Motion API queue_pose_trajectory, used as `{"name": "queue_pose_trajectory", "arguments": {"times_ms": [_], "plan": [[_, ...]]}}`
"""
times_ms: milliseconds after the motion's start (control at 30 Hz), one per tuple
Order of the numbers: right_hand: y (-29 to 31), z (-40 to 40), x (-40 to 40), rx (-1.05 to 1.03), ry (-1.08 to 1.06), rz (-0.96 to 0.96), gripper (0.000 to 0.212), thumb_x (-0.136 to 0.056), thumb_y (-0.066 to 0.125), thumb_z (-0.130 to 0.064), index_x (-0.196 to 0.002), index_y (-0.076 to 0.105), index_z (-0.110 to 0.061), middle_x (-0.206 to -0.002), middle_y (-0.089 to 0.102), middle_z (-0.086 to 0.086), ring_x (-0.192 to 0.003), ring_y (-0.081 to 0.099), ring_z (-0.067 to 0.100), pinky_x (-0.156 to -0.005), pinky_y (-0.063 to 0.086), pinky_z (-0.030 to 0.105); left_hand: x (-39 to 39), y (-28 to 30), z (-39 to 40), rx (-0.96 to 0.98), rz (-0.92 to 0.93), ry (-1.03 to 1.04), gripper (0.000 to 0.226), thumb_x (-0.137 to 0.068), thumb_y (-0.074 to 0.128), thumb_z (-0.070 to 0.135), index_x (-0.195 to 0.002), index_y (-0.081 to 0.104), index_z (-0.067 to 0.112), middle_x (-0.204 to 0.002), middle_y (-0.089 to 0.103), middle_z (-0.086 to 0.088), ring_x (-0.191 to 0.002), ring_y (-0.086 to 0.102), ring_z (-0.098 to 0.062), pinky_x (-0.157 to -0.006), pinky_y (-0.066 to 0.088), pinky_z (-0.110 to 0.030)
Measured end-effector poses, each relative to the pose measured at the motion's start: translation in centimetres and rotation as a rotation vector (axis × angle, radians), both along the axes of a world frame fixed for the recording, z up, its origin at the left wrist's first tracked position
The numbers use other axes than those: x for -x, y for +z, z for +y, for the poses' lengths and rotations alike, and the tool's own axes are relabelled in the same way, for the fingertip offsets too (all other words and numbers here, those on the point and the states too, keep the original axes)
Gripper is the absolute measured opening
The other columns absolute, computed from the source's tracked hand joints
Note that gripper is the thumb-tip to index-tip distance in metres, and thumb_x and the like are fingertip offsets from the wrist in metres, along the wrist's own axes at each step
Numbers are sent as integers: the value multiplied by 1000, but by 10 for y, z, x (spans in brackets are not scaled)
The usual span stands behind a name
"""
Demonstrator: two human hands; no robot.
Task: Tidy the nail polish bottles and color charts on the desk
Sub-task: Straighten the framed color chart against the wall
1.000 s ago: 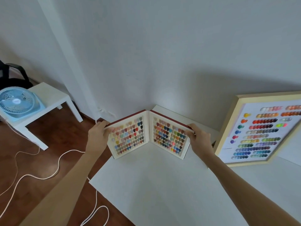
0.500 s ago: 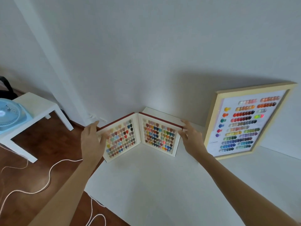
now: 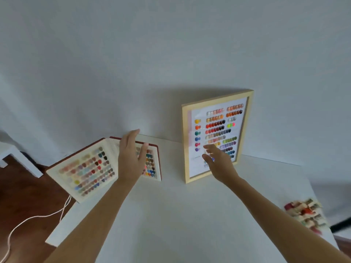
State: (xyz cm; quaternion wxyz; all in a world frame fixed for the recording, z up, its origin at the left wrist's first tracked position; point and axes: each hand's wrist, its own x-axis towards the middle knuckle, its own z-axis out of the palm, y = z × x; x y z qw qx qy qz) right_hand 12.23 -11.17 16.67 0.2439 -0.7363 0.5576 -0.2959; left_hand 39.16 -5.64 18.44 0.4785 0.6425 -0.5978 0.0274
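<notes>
A folding colour chart book (image 3: 89, 170) with red covers stands open like a V at the desk's back left corner, rows of nail swatches facing me. My left hand (image 3: 131, 158) hovers open in front of its right page, holding nothing. A wooden-framed colour chart (image 3: 217, 133) leans upright against the wall. My right hand (image 3: 218, 162) is spread open in front of its lower part; contact cannot be told. A blurred cluster of nail polish bottles (image 3: 306, 214) sits at the desk's right edge.
The white desk (image 3: 171, 215) meets a white wall behind. To the left lie brown floor, a white cable (image 3: 38, 217) and the leg of a small white side table (image 3: 20, 160). A dark object (image 3: 340, 223) shows at the far right.
Both hands let go of the folding chart book, which stays standing open. They moved right, the right hand now in front of the framed chart. The view swung right, showing the bottles.
</notes>
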Motion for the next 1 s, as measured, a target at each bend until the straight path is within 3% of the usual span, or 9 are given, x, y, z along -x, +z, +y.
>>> {"name": "queue_pose_trajectory", "arguments": {"times_ms": [167,267,367,533,667,767,900,1000], "plan": [[-5,-8,72,11,-82,-46,25,-93,56,-24,-115,60,-13,-114,68,9,-101,65,23,-82,45,22,75,-10,-19,-35,13,-82,42,-94,53,21,-132,46,5,-134,51,-15,-126,48,-26,-100,37,-26],[-10,-20,100,8,-144,-50,18,-93,55,-20,-106,63,-12,-104,71,10,-94,68,24,-79,45,22,104,-22,-33,-98,27,-92,49,-95,53,23,-138,37,6,-141,44,-15,-131,43,-27,-102,40,-32],[-16,-36,113,-22,-186,-32,19,-93,54,-19,-107,63,-10,-103,71,12,-87,67,21,-77,45,23,122,-33,-50,-187,107,-102,60,-94,53,24,-144,24,8,-149,33,-15,-137,36,-28,-101,34,-28],[-20,-70,118,-83,-267,-33,26,-93,53,-23,-112,61,-7,-107,69,13,-95,64,24,-80,42,24,132,-52,-76,-266,228,-135,69,-96,50,27,-149,7,12,-155,20,-14,-141,31,-30,-101,42,-38],[-23,-96,119,-128,-337,-67,28,-94,53,-25,-114,60,-7,-112,67,13,-98,62,24,-80,44,28,131,-63,-93,-225,258,-164,65,-97,49,29,-148,12,19,-148,32,-11,-134,41,-24,-91,50,-35],[-23,-117,120,-157,-396,-74,32,-95,51,-25,-121,56,-7,-117,65,14,-105,61,26,-85,44,29,134,-68,-101,-217,272,-144,63,-95,51,26,-147,14,23,-141,41,-8,-127,46,-19,-82,48,-22],[-28,-143,125,-201,-444,-96,40,-96,48,-25,-131,47,-7,-125,60,16,-112,59,28,-93,45,34,134,-74,-105,-204,318,-126,60,-96,50,25,-146,17,25,-135,47,-7,-121,54,-18,-78,58,-29],[-33,-166,129,-278,-435,-133,50,-96,46,-33,-139,36,-9,-133,53,15,-120,52,30,-95,44,38,134,-78,-108,-192,341,-101,56,-97,48,24,-146,19,27,-133,50,-5,-118,57,-16,-72,58,-23]]}}
